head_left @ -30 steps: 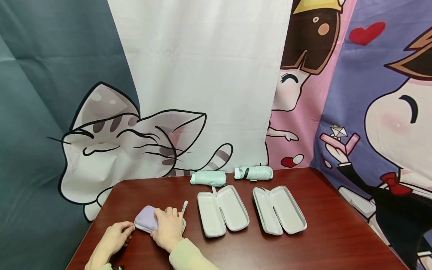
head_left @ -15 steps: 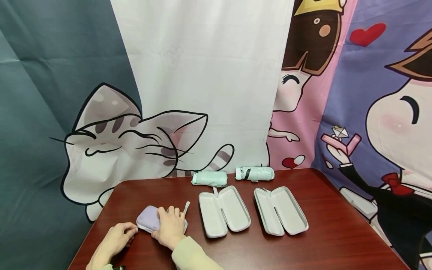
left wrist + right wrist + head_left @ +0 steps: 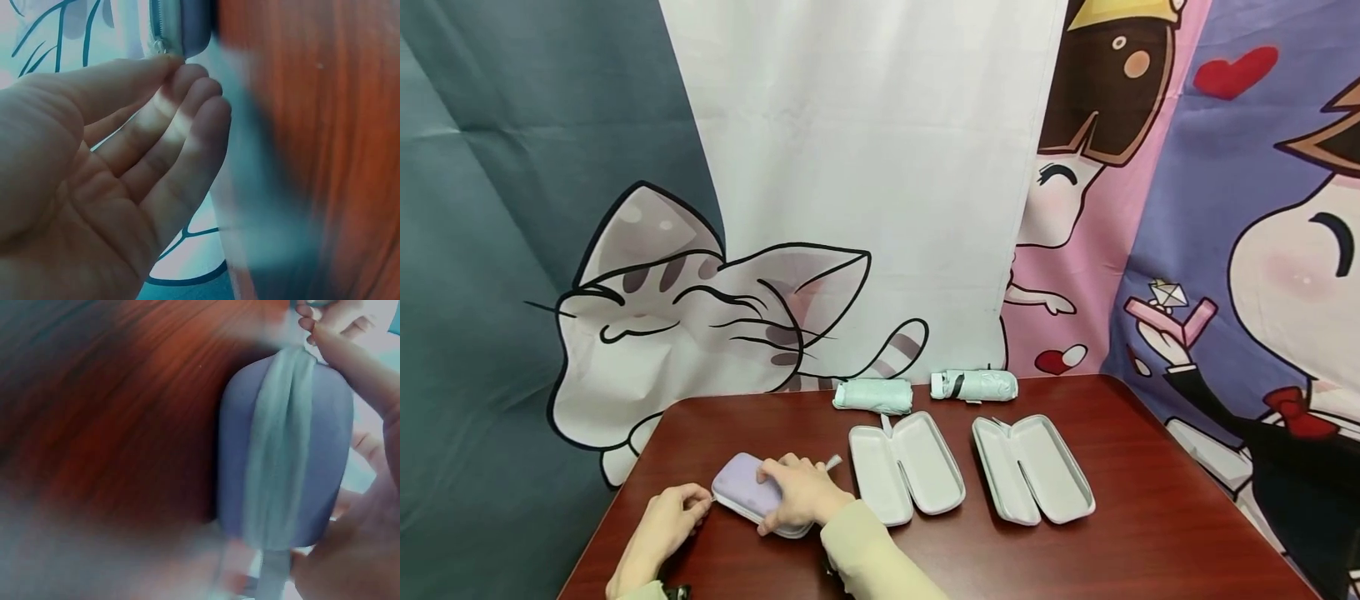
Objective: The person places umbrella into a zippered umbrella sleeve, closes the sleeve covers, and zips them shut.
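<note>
A lavender zippered case (image 3: 748, 486) with a pale zip band lies on the table at the left in the head view, lid shut. Its light strap (image 3: 833, 462) sticks out at the far right end. My left hand (image 3: 672, 521) is at the left end, where thumb and forefinger pinch the zipper pull (image 3: 161, 47) at the case's corner. The other fingers bend loosely below. My right hand (image 3: 805, 493) grips the case's right part, thumb on the near side and fingers over the top. In the right wrist view the pale zip band (image 3: 275, 456) runs along the side facing the camera.
Two open cases with pale grey linings, a left one (image 3: 880, 479) and a right one (image 3: 1011, 479), lie right of my hands. Behind them sit two mint-green rolled bundles, one (image 3: 872, 396) left of the other (image 3: 976, 385). A printed curtain (image 3: 865, 167) hangs behind the brown table (image 3: 1150, 517).
My right hand has slid right along the lavender case, baring more of its lid, and the case has turned slightly. My left hand stays at the corner. The head view has shifted a little.
</note>
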